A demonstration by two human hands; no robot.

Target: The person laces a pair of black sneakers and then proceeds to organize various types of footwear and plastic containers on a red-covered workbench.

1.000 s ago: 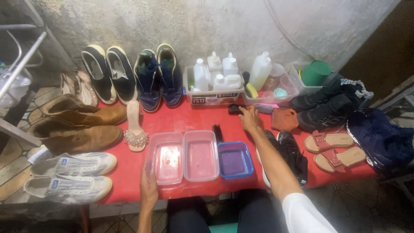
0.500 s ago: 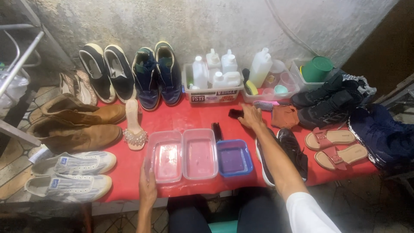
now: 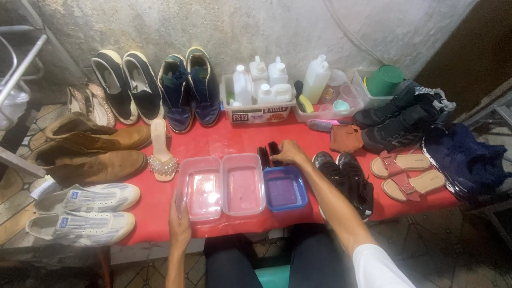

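My left hand (image 3: 180, 224) rests on the near left corner of a clear plastic tub (image 3: 200, 186) on the red table (image 3: 234, 141). A second clear tub (image 3: 243, 183) stands right beside it, and a smaller blue tub (image 3: 285, 188) sits to its right. My right hand (image 3: 288, 152) reaches over the blue tub's far edge and grips a dark brush (image 3: 273, 148); another dark brush (image 3: 263, 157) lies just left of it.
Shoes crowd the table: tan boots (image 3: 90, 149), white sneakers (image 3: 80, 210), navy sneakers (image 3: 189, 88), a jewelled heel (image 3: 160, 152), black shoes (image 3: 346, 176), pink sandals (image 3: 405, 173), black trainers (image 3: 400, 120). A bin of white bottles (image 3: 258, 98) stands by the wall.
My right hand has pulled back from near the rear bins toward me, bringing a dark brush down to the far edge of the blue tub. My left hand has stayed put.
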